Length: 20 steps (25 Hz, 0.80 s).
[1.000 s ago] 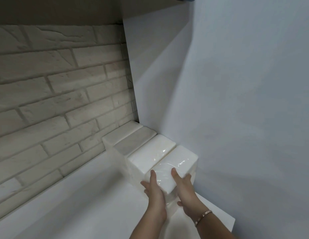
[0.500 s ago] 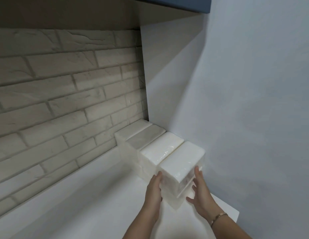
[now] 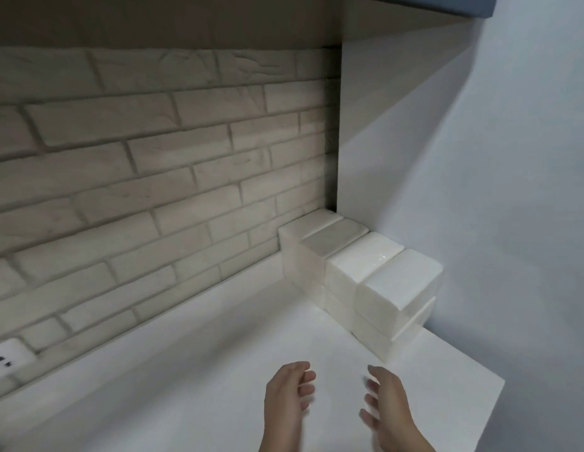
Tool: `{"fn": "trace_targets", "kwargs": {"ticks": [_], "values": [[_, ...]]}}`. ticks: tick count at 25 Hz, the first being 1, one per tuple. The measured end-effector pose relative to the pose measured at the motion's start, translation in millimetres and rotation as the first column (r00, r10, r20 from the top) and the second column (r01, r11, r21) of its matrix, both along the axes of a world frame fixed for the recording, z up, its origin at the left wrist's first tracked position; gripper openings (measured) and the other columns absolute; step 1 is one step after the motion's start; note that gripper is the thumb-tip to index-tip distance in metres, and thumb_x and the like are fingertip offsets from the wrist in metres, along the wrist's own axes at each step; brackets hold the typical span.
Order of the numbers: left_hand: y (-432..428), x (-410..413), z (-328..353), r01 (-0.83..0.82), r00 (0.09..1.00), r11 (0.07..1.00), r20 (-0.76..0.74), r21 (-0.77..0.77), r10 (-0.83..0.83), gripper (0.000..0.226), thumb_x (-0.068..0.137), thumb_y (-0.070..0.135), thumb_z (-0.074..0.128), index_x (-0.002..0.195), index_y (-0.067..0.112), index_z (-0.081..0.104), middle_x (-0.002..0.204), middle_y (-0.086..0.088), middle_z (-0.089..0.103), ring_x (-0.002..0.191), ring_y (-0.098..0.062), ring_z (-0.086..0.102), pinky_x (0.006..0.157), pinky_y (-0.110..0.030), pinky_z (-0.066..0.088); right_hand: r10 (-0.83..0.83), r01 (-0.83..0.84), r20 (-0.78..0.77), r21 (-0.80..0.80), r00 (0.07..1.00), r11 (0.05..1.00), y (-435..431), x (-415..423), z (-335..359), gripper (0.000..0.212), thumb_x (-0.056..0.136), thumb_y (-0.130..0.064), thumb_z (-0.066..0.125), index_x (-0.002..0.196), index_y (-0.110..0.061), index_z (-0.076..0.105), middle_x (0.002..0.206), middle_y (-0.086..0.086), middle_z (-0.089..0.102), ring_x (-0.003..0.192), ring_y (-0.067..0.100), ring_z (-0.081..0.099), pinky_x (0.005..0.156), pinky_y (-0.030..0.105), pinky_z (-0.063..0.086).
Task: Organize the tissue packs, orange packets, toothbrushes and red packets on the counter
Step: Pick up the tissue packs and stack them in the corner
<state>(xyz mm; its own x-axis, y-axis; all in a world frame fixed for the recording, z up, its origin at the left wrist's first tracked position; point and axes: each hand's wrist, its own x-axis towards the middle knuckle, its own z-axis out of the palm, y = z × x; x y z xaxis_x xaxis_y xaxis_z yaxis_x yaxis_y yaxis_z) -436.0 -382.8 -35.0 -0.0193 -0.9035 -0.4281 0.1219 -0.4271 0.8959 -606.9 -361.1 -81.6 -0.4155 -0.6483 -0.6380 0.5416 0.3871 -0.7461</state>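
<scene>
Head camera looks down at a white counter point(image 3: 186, 370) that ends in a corner. I watch from far away, and I see the tissue packs point(image 3: 395, 288) in that corner. They stand in a row along the plain wall point(image 3: 496, 223), from the brick wall point(image 3: 153, 177) out toward the front edge of the counter. Each pack touches the next one, and they look piled two high. I think they are pushed tight into the corner so they take up little room. A wall behind and a wall beside should also stop them from tipping. The top pack at the front looks a bit crooked on the one under it, but I cannot be sure.

The left hand point(image 3: 289, 391) and the right hand point(image 3: 387, 407) hover over the counter, near the front pack but not touching it. Both hands are empty. The left fingers curl in loosely and the right fingers are spread and soft, so neither one grips a thing. The palms face each other, as if shaped to hold a pack from both sides.

I see no orange packets, toothbrushes or red packets in this view. I judge the tissue part is about done and the other things come next. A white socket point(image 3: 7, 357) sits low on the brick wall, far to the left.
</scene>
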Motion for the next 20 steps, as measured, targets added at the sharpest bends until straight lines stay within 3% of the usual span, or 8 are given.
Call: {"fn": "trace_targets", "kwargs": {"ticks": [2, 4, 5, 7, 11, 14, 18, 20], "values": [[16, 37, -6, -0.004, 1.0, 1.0, -0.016, 0.009, 0.004, 0.032, 0.074, 0.03, 0.07, 0.093, 0.005, 0.075, 0.082, -0.011, 0.075, 0.063, -0.024, 0.06, 0.056, -0.028, 0.041, 0.115, -0.114, -0.002, 0.046, 0.993, 0.992, 6, 30, 1, 0.031, 0.094, -0.033, 0.065, 0.121, -0.021, 0.058, 0.121, 0.006, 0.061, 0.106, 0.028, 0.054, 0.084, 0.043, 0.045], [32, 78, -11, -0.03, 0.999, 0.999, -0.015, 0.015, 0.03, 0.039, 0.066, 0.034, 0.067, 0.092, 0.006, 0.076, 0.078, -0.01, 0.076, 0.059, -0.024, 0.06, 0.054, -0.027, 0.042, 0.185, -0.185, -0.006, 0.054, 0.983, 0.981, 12, 60, 7, 0.015, 0.09, -0.028, 0.065, 0.101, -0.02, 0.058, 0.097, 0.006, 0.06, 0.073, 0.022, 0.048, 0.063, 0.032, 0.042], [40, 97, -12, -0.045, 0.999, 0.999, -0.003, 0.014, 0.045, 0.041, 0.063, 0.035, 0.065, 0.091, 0.006, 0.077, 0.076, -0.008, 0.076, 0.057, -0.023, 0.06, 0.053, -0.026, 0.041, 0.225, -0.224, -0.006, 0.043, 0.974, 0.974, 15, 75, 11, 0.012, 0.087, -0.026, 0.064, 0.092, -0.021, 0.054, 0.087, 0.005, 0.056, 0.06, 0.018, 0.04, 0.054, 0.027, 0.036], [53, 131, -13, -0.074, 0.997, 0.997, 0.012, 0.023, 0.073, 0.043, 0.061, 0.035, 0.064, 0.091, 0.005, 0.076, 0.072, -0.006, 0.074, 0.052, -0.019, 0.059, 0.051, -0.024, 0.04, 0.294, -0.294, 0.016, 0.013, 0.956, 0.956, 19, 104, 21, 0.019, 0.081, -0.025, 0.063, 0.085, -0.021, 0.045, 0.079, 0.006, 0.047, 0.048, 0.015, 0.027, 0.049, 0.023, 0.024], [80, 197, -5, -0.12, 0.992, 0.993, 0.045, 0.011, 0.119, 0.046, 0.061, 0.036, 0.063, 0.093, 0.006, 0.076, 0.074, -0.004, 0.075, 0.055, -0.019, 0.06, 0.052, -0.025, 0.04, 0.415, -0.415, 0.065, -0.011, 0.908, 0.91, 38, 174, 42, 0.023, 0.073, -0.029, 0.068, 0.084, -0.011, 0.058, 0.083, 0.012, 0.049, 0.052, 0.02, 0.035, 0.059, 0.03, 0.021], [99, 244, 0, -0.151, 0.986, 0.988, 0.076, -0.007, 0.151, 0.046, 0.061, 0.038, 0.063, 0.094, 0.009, 0.077, 0.076, -0.002, 0.076, 0.063, -0.022, 0.061, 0.056, -0.026, 0.04, 0.497, -0.497, 0.002, 0.003, 0.868, 0.868, 51, 224, 47, 0.025, 0.086, -0.031, 0.067, 0.091, -0.007, 0.07, 0.083, 0.016, 0.066, 0.073, 0.028, 0.055, 0.067, 0.036, 0.042], [125, 301, 3, -0.197, 0.973, 0.978, 0.109, -0.072, 0.204, 0.051, 0.052, 0.049, 0.068, 0.089, 0.015, 0.078, 0.081, -0.002, 0.076, 0.067, -0.022, 0.062, 0.059, -0.03, 0.041, 0.582, -0.584, -0.058, -0.018, 0.811, 0.811, 58, 281, 45, 0.037, 0.088, -0.034, 0.067, 0.109, -0.003, 0.069, 0.108, 0.025, 0.074, 0.074, 0.031, 0.063, 0.071, 0.043, 0.049], [138, 329, 3, -0.243, 0.961, 0.966, 0.116, -0.091, 0.252, 0.039, 0.061, 0.044, 0.069, 0.086, 0.017, 0.078, 0.083, -0.003, 0.076, 0.068, -0.021, 0.062, 0.063, -0.032, 0.042, 0.614, -0.618, -0.093, -0.032, 0.784, 0.785, 63, 312, 50, 0.032, 0.091, -0.03, 0.066, 0.111, -0.005, 0.067, 0.105, 0.024, 0.075, 0.075, 0.032, 0.063, 0.071, 0.044, 0.047]]}}
